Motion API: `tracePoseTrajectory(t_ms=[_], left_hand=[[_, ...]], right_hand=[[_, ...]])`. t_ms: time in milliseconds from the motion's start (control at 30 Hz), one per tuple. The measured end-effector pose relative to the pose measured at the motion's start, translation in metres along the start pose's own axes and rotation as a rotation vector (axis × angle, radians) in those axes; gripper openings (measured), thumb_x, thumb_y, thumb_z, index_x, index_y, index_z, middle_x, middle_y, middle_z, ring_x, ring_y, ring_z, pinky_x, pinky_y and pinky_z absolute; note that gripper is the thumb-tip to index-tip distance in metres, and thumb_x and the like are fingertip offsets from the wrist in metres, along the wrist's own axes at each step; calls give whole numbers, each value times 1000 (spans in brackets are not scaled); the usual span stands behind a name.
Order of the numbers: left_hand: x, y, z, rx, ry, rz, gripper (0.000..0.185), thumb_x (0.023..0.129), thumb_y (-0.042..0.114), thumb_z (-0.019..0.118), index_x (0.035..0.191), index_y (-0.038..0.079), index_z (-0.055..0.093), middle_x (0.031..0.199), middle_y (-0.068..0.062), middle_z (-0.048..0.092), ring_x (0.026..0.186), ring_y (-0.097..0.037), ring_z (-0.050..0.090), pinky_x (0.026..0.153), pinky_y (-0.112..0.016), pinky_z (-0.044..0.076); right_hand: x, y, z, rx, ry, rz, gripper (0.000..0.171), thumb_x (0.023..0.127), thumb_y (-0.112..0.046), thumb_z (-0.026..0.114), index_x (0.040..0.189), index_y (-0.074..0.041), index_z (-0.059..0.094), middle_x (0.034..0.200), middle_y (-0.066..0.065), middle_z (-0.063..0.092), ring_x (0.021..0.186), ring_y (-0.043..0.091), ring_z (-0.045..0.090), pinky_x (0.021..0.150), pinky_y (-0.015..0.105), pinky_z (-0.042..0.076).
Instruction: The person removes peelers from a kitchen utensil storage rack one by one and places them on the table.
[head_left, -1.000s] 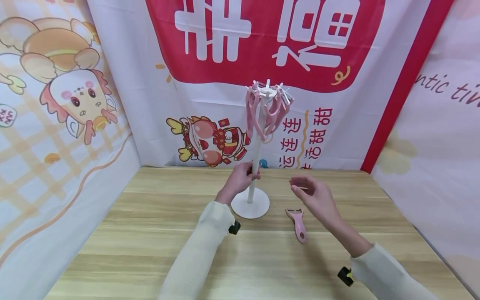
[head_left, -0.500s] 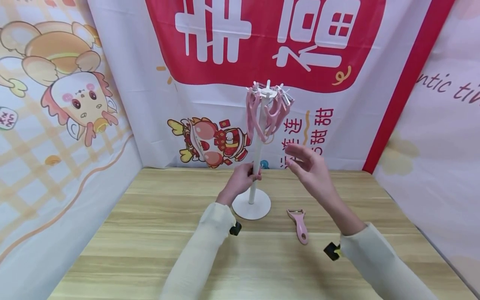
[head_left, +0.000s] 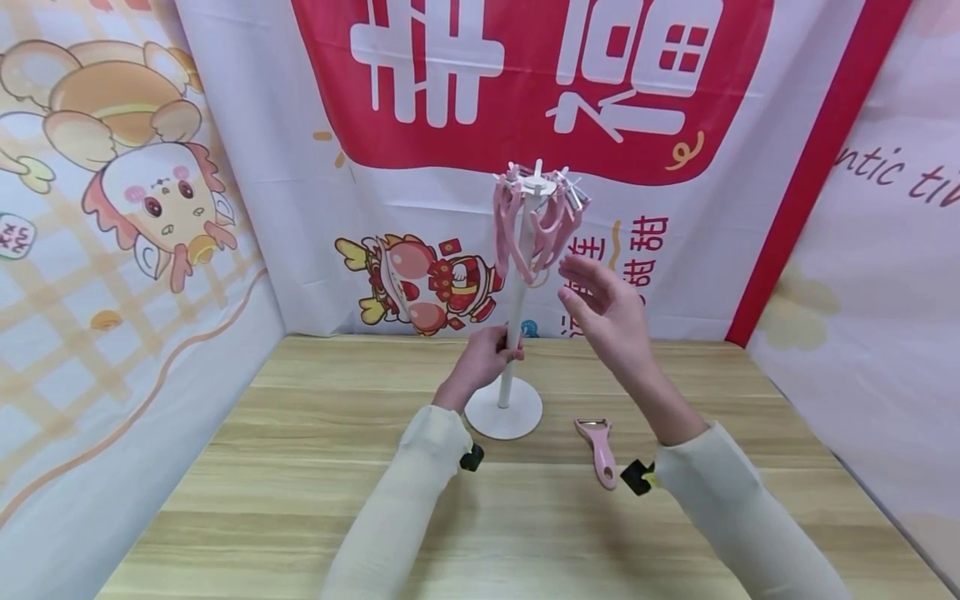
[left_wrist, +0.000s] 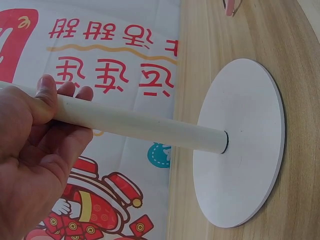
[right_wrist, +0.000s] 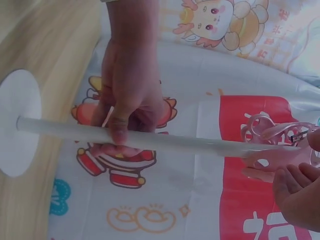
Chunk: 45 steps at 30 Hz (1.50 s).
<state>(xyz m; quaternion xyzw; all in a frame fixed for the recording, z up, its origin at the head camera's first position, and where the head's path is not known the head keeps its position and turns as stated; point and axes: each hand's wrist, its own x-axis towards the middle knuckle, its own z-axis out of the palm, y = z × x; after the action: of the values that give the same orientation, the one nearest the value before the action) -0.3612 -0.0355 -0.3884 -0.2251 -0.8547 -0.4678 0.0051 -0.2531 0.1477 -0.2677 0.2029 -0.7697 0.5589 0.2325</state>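
Your right hand (head_left: 603,312) has come up since a second ago, fingers loosely spread, just right of the pink peelers (head_left: 540,225) hanging atop the stand (head_left: 504,408). Your left hand (head_left: 480,360) is wrapped round the pole. One peeler (head_left: 598,448) lies on the table (head_left: 285,467), right of the base, banner (head_left: 525,83) behind.

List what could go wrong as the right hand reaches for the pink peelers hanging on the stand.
1. The hanging peelers crowd together at the top, so pulling one may well knock others off.
2. The stand is tall on a small round base; the left hand grips the pole low, so a tug up top might tilt it.
3. The right hand is open near metal blades, which might nick it.
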Motion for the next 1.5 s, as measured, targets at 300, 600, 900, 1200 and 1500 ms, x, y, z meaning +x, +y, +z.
tracePoseTrajectory(t_ms=[300, 600, 900, 1200, 1500], left_hand=[[-2, 2, 0, -3, -6, 9, 5, 97, 10, 64, 101, 12, 67, 98, -4, 70, 98, -20, 68, 102, -49, 54], [-4, 1, -1, -13, 5, 2, 4, 96, 10, 65, 99, 12, 66, 97, -4, 69, 98, -21, 67, 101, -50, 54], [-4, 3, -2, -1, 11, 7, 4, 96, 11, 65, 100, 11, 66, 98, -5, 70, 98, -22, 67, 101, -51, 54], [-3, 4, -1, 7, 10, 0, 6, 96, 11, 66, 101, 9, 67, 98, -5, 70, 98, -22, 68, 101, -49, 55], [-4, 2, -2, 2, 7, 12, 4, 96, 12, 65, 100, 11, 67, 98, -5, 70, 98, -22, 67, 102, -50, 54]], right_hand=[[14, -9, 10, 17, 66, -37, 49, 97, -16, 65, 143, -11, 51, 146, 2, 55, 135, 14, 53, 110, 29, 46], [28, -11, 19, 63, 82, 11, 50, 98, -21, 64, 145, -13, 50, 146, 4, 55, 134, 16, 55, 109, 30, 47], [46, -16, 23, 172, 90, 176, 43, 102, -24, 56, 142, -10, 52, 139, 9, 60, 126, 18, 59, 108, 28, 49], [49, -17, 21, 279, 78, 214, 33, 98, -32, 59, 120, -8, 58, 113, 10, 63, 104, 21, 62, 90, 20, 56], [51, -15, 17, 471, -9, 174, 32, 95, -35, 60, 115, -9, 58, 92, 4, 59, 73, 13, 52, 64, 17, 49]])
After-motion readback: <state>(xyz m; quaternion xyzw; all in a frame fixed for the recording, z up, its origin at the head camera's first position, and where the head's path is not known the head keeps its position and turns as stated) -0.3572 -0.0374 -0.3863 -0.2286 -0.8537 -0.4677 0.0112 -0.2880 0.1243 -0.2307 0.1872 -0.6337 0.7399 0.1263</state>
